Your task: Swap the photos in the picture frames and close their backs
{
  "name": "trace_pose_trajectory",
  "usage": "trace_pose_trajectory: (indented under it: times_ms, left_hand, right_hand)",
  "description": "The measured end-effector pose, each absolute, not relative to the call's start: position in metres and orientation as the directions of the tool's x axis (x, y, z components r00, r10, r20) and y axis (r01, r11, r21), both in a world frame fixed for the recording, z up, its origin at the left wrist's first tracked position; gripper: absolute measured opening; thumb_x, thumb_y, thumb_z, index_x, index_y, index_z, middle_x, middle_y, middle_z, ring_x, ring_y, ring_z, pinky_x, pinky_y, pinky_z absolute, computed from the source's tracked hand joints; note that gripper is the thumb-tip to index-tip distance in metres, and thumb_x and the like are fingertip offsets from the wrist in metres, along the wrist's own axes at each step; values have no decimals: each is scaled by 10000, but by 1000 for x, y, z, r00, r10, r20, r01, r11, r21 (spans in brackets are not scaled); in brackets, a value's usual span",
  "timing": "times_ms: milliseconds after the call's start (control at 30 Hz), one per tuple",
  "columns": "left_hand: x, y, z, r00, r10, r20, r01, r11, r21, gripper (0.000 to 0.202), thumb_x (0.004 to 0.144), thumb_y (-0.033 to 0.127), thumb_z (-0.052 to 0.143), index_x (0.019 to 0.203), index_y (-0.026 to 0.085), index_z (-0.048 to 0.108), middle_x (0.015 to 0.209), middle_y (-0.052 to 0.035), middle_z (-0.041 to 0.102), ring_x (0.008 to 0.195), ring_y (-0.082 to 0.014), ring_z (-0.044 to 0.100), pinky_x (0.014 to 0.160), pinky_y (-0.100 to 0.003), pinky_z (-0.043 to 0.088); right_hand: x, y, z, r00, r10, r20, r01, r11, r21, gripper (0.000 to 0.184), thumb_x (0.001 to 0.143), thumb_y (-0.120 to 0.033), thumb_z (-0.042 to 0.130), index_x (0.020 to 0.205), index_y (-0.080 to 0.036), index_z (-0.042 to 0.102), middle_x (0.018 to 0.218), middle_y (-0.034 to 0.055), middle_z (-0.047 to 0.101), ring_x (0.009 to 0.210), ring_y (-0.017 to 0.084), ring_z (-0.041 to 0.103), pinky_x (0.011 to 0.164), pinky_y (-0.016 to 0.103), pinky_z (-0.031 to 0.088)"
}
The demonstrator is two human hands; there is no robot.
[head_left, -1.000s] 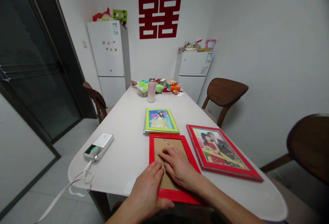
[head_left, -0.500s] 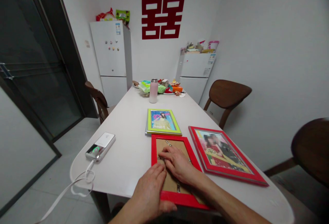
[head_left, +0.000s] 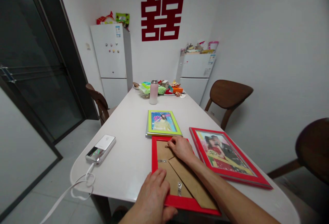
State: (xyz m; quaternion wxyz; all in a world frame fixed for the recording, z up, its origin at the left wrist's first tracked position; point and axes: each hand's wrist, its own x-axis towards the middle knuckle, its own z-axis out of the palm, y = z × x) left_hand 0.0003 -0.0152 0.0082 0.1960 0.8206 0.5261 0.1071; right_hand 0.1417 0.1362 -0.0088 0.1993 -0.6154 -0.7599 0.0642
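A red picture frame (head_left: 154,150) lies face down in front of me, its brown backing board (head_left: 167,179) showing a folded stand flap (head_left: 191,179). Small metal clips hold the board, one clip (head_left: 161,161) at the left and another clip (head_left: 179,187) near the front. My left hand (head_left: 153,193) holds the frame's near left corner, fingers on top and thumb along the front edge. At the far edge my right hand (head_left: 182,149) is closed, with thumb and fingertips pinched at the far metal clip (head_left: 167,146), which is partly hidden.
A green picture frame (head_left: 164,133) touches the far side; a larger red picture frame (head_left: 231,174) lies right. A power bank (head_left: 101,148) with a white cable sits left. Farther back stand a pink bottle (head_left: 153,94) and snack packets (head_left: 145,88). Chairs (head_left: 230,94) flank the table.
My right hand has moved from the left clip to the far clip, uncovering the left clip and stand flap. My left hand has shifted slightly toward me along the frame's corner.
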Motion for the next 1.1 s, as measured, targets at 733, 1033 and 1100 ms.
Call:
trace_pose_trajectory:
  times_ms: [733,1033,1100]
  left_hand:
    - [12,-12,14,423,904,-59,829,-360,428,606,555,354,680,1070,96,494,1288,-155,350,1195,-268,281,1006,-445,143]
    - [41,-7,9,534,845,2,730,-462,504,509,620,260,617,1071,74,471,1293,-153,343,1206,-257,258,1014,-432,143]
    - [38,-9,20,515,855,59,694,-457,556,465,607,228,616,1032,100,479,1287,-150,356,1193,-261,283,1006,-433,177]
  right_hand:
    - [145,138,-3,-167,956,240,801,273,-532,216,712,-273,444,597,-150,579,612,57,618,584,147,539,546,232,348]
    - [210,92,14,-90,970,226,552,238,-800,289,732,-372,404,790,-154,585,739,47,636,671,161,573,607,253,430]
    - [223,79,15,85,988,126,340,90,-936,321,710,-417,439,838,-159,581,716,48,632,610,161,567,548,259,433]
